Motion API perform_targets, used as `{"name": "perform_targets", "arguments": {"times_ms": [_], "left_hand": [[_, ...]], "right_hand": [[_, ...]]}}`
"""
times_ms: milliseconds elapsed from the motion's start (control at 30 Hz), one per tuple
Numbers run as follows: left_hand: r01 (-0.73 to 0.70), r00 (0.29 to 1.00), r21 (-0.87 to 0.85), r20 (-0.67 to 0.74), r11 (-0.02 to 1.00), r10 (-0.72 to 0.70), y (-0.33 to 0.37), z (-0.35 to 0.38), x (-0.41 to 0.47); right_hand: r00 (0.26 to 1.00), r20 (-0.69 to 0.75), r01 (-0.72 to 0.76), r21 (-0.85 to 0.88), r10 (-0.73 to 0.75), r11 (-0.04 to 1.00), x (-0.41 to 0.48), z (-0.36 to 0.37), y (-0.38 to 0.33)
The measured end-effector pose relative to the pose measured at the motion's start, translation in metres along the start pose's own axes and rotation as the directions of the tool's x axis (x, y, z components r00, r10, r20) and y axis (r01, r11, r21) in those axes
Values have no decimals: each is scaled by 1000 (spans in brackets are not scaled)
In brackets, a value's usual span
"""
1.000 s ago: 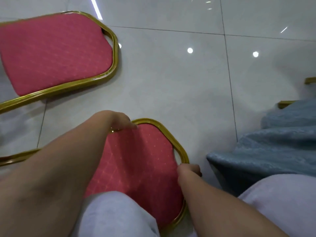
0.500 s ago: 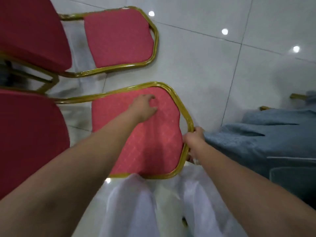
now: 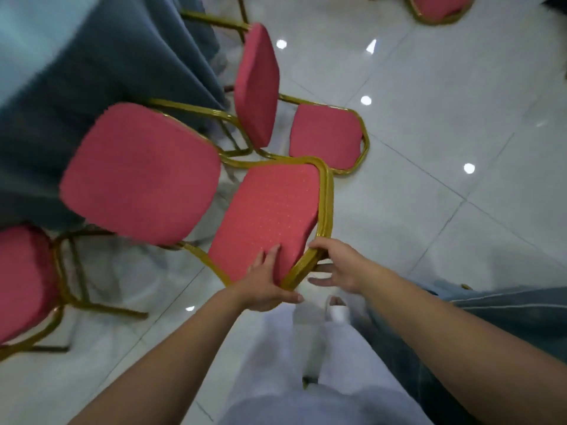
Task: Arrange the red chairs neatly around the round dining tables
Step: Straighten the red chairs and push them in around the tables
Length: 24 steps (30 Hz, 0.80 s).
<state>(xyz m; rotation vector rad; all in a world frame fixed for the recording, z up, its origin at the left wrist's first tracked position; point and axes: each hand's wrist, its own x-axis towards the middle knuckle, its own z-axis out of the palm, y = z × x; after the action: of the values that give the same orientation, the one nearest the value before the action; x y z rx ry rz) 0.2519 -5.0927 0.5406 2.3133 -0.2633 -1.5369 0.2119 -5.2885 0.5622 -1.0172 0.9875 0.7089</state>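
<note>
White tiled floor (image 3: pixel 429 154) surrounds the blue-draped table (image 3: pixel 76 72) at ten o'clock. Our left grip (image 3: pixel 264 286) and right grip (image 3: pixel 334 265) both clasp the backrest of the chair (image 3: pixel 270 219) at centre. A second chair (image 3: pixel 325 133) stands at twelve and a third chair (image 3: pixel 21 280) at nine. Ours looks not yet squared in between them.

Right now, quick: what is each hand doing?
Left hand: holding the top edge of the red chair backrest, fingers on the cushion.
Right hand: closed around the backrest's gold frame.
</note>
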Motion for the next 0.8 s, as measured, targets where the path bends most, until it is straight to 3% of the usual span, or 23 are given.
{"name": "perform_targets", "arguments": {"times_ms": [133, 200, 233, 300, 367, 500, 667, 800], "left_hand": [[39, 991, 34, -130, 999, -34, -42, -23, -76], [37, 958, 29, -286, 999, -27, -58, -29, -109], [37, 912, 25, -409, 999, -24, -64, -31, -121], [85, 734, -6, -676, 996, -67, -73, -41, -139], [139, 613, -90, -774, 986, -158, -79, -63, -153], [170, 690, -111, -696, 979, -199, -91, -98, -170], [-11, 680, -238, -714, 971, -167, -102, -103, -163], [-93, 762, -307, -635, 947, -131, -112, -128, -164]], "right_hand": [[976, 217, 16, -77, 1, 997, -44, 67, 10], [958, 285, 67, -126, -28, 990, -60, 95, 4], [945, 325, 96, -143, -44, 985, -66, 107, -3], [906, 417, 178, -209, -77, 962, -75, 131, -25], [893, 442, 262, -355, -87, 897, -83, 157, -52], [918, 333, 388, -646, -215, 657, -94, 195, -83], [892, 286, 441, -720, -351, 535, -102, 201, -99], [878, 277, 458, -721, -390, 520, -106, 185, -114]]}}
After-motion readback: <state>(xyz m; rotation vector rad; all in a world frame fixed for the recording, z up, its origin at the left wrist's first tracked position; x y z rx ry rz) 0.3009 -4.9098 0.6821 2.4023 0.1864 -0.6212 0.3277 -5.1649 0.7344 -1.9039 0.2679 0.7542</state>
